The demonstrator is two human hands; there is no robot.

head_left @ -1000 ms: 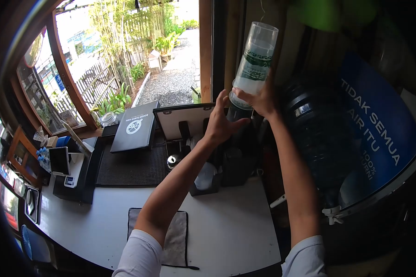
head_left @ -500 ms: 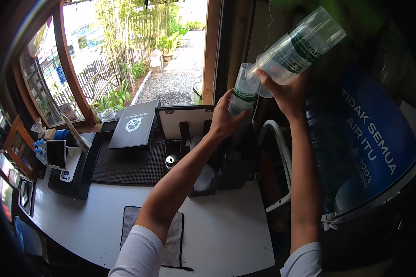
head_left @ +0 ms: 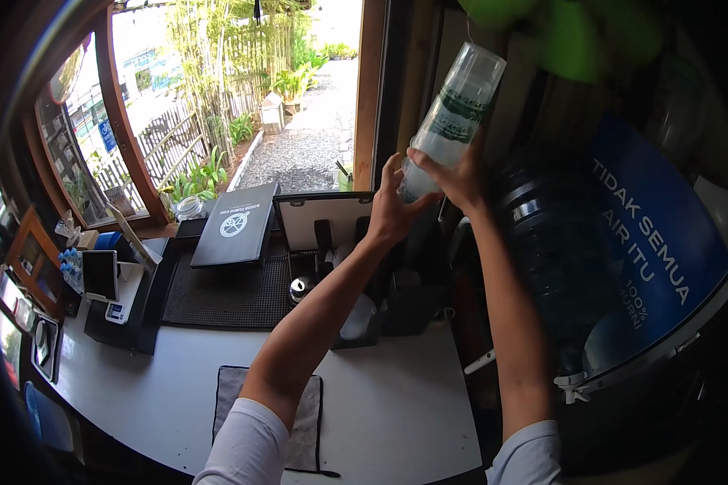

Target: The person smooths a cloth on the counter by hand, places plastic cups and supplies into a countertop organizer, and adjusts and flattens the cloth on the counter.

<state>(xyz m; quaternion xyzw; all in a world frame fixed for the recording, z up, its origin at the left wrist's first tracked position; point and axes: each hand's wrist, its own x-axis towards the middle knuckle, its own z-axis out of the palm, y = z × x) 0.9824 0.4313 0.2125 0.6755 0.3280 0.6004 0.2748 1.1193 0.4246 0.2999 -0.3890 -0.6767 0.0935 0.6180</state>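
Two bare hands met at a tilted stack of clear plastic cups (head_left: 459, 105), marked with green bands, above the far side of a white counter (head_left: 388, 392). At far left, a tablet (head_left: 100, 275) stood upright beside a card reader (head_left: 116, 312), near a black folder (head_left: 234, 225) bearing a round white emblem, which lay by a dark ridged mat (head_left: 218, 293). A grey cloth (head_left: 306, 428) lay flat at the near edge, partly under the left forearm, and a shiny lidded container (head_left: 300, 288) stood behind that arm. The left hand (head_left: 392, 208) was half open, fingers and thumb curved around the stack's lower end, though dim light left the firmness of its grip unclear. The right hand (head_left: 459, 176) was closed on the stack just above, thumb across the plastic. A large water jug (head_left: 554, 242) stood right of the cups, before a blue sign (head_left: 643, 222) reading "Tidak semua air itu 100% murni."
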